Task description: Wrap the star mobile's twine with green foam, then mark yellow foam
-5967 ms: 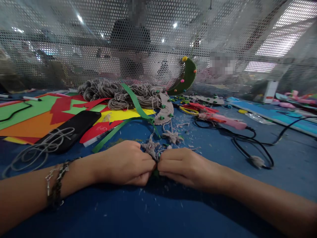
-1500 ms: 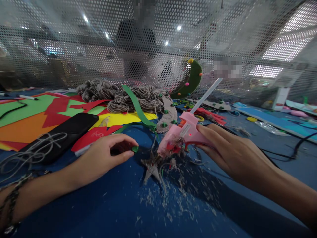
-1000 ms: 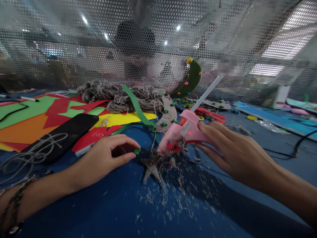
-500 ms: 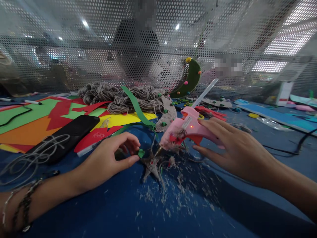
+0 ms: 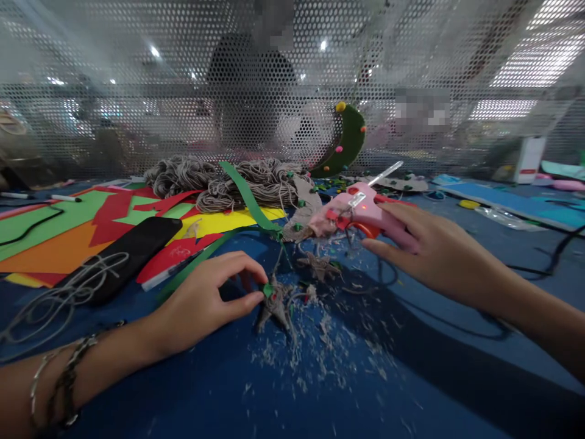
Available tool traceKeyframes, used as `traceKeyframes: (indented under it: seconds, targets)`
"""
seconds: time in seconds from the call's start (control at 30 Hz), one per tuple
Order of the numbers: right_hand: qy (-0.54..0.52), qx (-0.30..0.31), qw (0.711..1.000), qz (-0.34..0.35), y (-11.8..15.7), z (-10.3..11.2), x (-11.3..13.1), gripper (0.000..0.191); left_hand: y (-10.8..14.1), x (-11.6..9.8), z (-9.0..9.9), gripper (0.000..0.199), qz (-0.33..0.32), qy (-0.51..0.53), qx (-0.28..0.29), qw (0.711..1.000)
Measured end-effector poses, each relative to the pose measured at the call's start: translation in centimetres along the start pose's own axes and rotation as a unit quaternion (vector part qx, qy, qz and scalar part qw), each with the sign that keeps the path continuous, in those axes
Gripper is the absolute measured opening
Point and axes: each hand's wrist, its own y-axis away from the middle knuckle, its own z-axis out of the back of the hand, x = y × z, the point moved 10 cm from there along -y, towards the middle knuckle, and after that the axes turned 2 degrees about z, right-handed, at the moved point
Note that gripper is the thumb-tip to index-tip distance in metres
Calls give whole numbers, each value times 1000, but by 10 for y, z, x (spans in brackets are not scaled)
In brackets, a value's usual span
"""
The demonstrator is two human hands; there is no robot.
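Between thumb and fingertips my left hand (image 5: pixel 219 299) pinches a small green piece (image 5: pixel 269 291). It is at the upper left part of a grey star (image 5: pixel 275 308) that lies on the blue table (image 5: pixel 192 390). My right hand (image 5: pixel 439 262) grips the handle of a pink glue gun (image 5: pixel 361 210), its nozzle pointing left near a grey crescent (image 5: pixel 305 210) with green bits. A second grey star (image 5: pixel 319 266) lies below the gun. Pale scraps are scattered around both stars.
Coloured paper sheets (image 5: pixel 55 241), a black phone-like object (image 5: pixel 132 253) and loose grey cord (image 5: pixel 68 292) lie at the left. Bundled grey yarn (image 5: pixel 247 183) sits behind. A green crescent (image 5: pixel 350 143) stands before the perforated screen (image 5: pixel 173 122). A person is visible beyond it.
My left hand has moved slightly right, bringing the green piece onto the star. The glue gun has moved up and away from the star, uncovering the second star.
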Motion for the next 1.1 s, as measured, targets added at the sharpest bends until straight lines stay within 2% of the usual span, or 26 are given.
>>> traceKeyframes:
  seconds: [0.1,0.23,0.47,0.63,0.8,0.97,1.1]
  targets:
    - [8,9,999,-39,0,-2,-13,34,-1,-6,-4,6,-20,3,11,1000]
    - [11,14,999,-50,0,-4,-20,34,-2,-8,-7,5,-28,-2,17,999]
    - [10,8,999,-45,-1,-2,-17,35,-3,-9,-11,3,-55,-31,24,998]
    - [8,7,999,-52,-2,1,-16,37,-3,-8,-13,2,-51,-52,30,997]
    - [11,8,998,-54,-1,0,-16,36,-3,-11,-10,10,-56,-93,16,994]
    - [6,2,999,-52,-1,-1,-18,34,4,-19,-9,14,-111,-135,19,984]
    - [0,-2,999,-43,-1,2,-15,33,11,-23,-7,19,-165,-172,-11,971]
